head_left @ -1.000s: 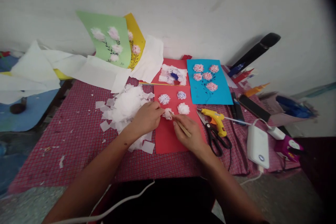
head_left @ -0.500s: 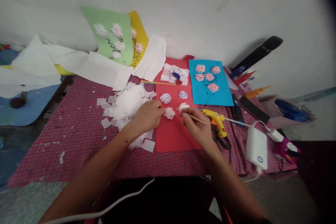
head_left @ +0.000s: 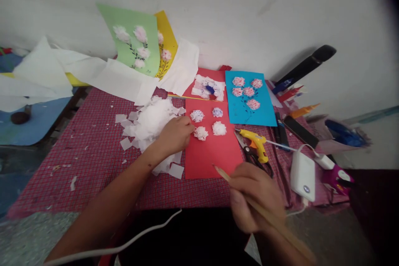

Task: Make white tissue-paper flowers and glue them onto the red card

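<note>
A red sheet of card [head_left: 202, 162] lies before me with two white tissue-paper flowers speckled with blue [head_left: 197, 116], a white one with faint pink [head_left: 201, 133] and a plain white one [head_left: 219, 128]. My left hand [head_left: 177, 133] rests at the card's left edge, its fingers curled together beside the pinkish flower; what is in them, if anything, is hidden. Near the card's lower right corner my right hand [head_left: 257, 197], somewhat blurred, grips a pale wooden pencil [head_left: 222, 173], its point over the card. Under my left hand spreads a pile of white tissue squares [head_left: 151, 122].
Right of the card lie a yellow glue gun [head_left: 254, 139], black scissors [head_left: 254, 158] and a white power bank [head_left: 303, 176]. Behind are a blue flower card [head_left: 268, 108] and stained tissue with a blue blot [head_left: 201, 87]. A green flower card [head_left: 127, 50] leans on the wall.
My right hand has drawn back from the plain white flower toward me and to the right, carrying the pencil. That flower is now uncovered. My left hand has barely moved.
</note>
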### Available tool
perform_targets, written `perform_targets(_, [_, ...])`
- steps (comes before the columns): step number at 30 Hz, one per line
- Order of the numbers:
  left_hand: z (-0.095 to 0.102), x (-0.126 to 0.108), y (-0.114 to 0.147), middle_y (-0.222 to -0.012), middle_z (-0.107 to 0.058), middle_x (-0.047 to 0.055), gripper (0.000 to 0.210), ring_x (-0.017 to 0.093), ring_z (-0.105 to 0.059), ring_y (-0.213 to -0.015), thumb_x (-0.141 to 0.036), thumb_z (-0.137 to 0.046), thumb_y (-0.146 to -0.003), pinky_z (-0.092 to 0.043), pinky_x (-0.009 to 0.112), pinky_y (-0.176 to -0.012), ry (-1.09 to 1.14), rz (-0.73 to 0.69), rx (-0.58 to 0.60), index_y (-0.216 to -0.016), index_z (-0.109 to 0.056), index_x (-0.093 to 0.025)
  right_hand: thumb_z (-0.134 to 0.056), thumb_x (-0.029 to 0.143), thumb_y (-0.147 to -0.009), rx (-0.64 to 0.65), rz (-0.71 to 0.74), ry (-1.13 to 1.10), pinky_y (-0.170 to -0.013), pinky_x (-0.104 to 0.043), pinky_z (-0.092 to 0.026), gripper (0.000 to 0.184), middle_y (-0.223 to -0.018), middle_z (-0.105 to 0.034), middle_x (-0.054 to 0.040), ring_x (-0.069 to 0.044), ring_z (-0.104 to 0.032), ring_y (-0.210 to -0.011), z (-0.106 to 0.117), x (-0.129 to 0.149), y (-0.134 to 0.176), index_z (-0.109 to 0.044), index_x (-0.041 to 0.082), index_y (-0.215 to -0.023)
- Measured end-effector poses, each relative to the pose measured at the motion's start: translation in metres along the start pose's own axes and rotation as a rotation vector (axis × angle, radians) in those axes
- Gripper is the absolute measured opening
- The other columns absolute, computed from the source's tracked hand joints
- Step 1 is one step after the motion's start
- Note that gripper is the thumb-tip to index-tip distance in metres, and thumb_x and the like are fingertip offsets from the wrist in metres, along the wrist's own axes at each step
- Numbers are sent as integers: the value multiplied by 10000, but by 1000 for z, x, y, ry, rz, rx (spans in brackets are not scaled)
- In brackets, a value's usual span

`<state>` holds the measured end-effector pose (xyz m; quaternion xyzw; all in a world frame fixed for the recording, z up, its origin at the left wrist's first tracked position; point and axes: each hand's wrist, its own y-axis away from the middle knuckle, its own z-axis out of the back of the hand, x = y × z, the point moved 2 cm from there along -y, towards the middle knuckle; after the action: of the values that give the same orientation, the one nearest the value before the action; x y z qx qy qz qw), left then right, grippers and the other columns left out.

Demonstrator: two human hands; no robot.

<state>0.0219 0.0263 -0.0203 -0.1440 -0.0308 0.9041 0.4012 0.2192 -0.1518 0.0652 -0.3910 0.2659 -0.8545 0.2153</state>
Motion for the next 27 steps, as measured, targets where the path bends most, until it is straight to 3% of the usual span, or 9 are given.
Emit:
perform_targets(4, [9, 6, 1, -968, -673, 106, 225, 251, -637, -940, -104, -503, -934, -526, 410, -893, 18, 19, -39, -906, -717, -166, -583, 107, -924, 44, -16, 67, -564, -338, -587, 202, -788, -732, -36, -192, -693, -622, -43, -26, 13, -658, 254, -1040])
perform_targets(9, [26, 19, 7, -1000, -716, 90, 271, 236, -667, -962, -149, -466, -969, -524, 380, -869, 173, 88, -62, -1064, -719, -168, -581, 68, -927, 91, 20, -39, -617, -326, -609, 283, -845, -745, -55, -199, -719, -695, -71, -23, 40, -626, 234, -1152])
perform_targets(12, [34, 24, 13, -991, -748, 57, 226, 211, -680, -910, -214, -529, -961, -515, 349, -828, 289, 83, 19, -1040, -740, -197, -568, 61, -937, 111, 20, -83, -640, -321, -616, 318, -886, -751, -61, -195, -723, -723, -78, -21, 54, -623, 239, -1194])
perform_targets(17, [39, 24, 38, -953, -750, 53, 184, 211, -684, -913, -257, -581, -960, -514, 357, -848, 286, 39, 144, -929, -754, -202, -571, 72, -961, 93, -66, -118, -668, -335, -630, 299, -905, -753, -65, -205, -739, -754, -82, -27, 59, -641, 245, -1195])
perform_targets(22, [31, 13, 61, -948, -701, 79, 178, 238, -664, -968, -257, -597, -972, -518, 386, -907, 188, 21, 156, -957, -758, -183, -572, 84, -971, 105, -81, -121, -663, -337, -628, 257, -882, -746, -56, -201, -729, -731, -82, -28, 56, -643, 241, -1161])
perform_targets(27, [20, -4, 68, -999, -650, 102, 134, 274, -624, -966, -254, -641, -904, -502, 432, -896, 33, 46, 173, -951, -745, -183, -575, 72, -970, 79, -74, -107, -657, -335, -623, 251, -864, -745, -51, -197, -724, -717, -83, -27, 56, -637, 237, -1148])
